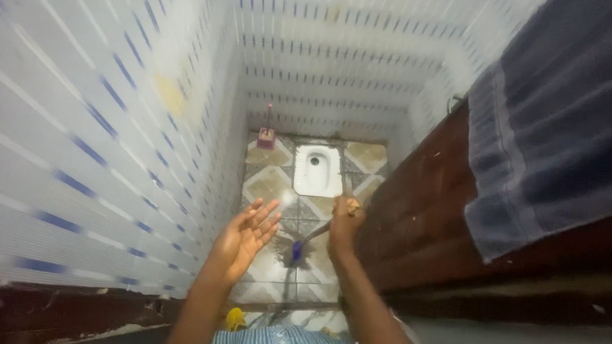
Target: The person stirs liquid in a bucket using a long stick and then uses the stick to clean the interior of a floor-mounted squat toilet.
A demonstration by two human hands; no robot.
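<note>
I look down into a narrow tiled toilet room. My right hand (343, 226) grips the wooden handle of a long brush (300, 248), whose dark bristled head rests on the patterned floor tiles. My left hand (245, 238) is raised beside it, palm open, fingers spread, holding nothing. A white squat toilet pan (318, 170) is set in the floor just beyond the brush head.
A small pink toilet-brush holder (267, 136) stands in the far left corner. White walls with blue dashes (98, 133) close in on the left and back. A dark wooden door (423, 199) with a blue cloth (560, 122) hung over it is on the right.
</note>
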